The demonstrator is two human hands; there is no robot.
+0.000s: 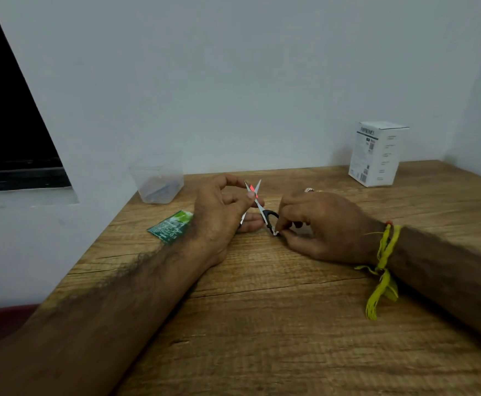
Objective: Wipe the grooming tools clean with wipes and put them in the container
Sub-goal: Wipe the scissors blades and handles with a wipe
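Note:
Small scissors (pixel 260 207) with black handle loops and spread silver blades are held just above the wooden table (pixel 262 310). My left hand (pixel 219 215) pinches one blade near its middle between thumb and forefinger. My right hand (pixel 325 224) pinches a small white wipe piece (pixel 275 232) against the lower black handle loop. A clear plastic container (pixel 158 181) stands at the table's far left corner with some bluish items inside. A green wipe sachet (pixel 172 227) lies flat beside my left wrist.
A white cardboard box (pixel 376 154) stands at the back right against the wall. The table's left edge runs close to the sachet and container. A yellow thread band circles my right wrist (pixel 385 252).

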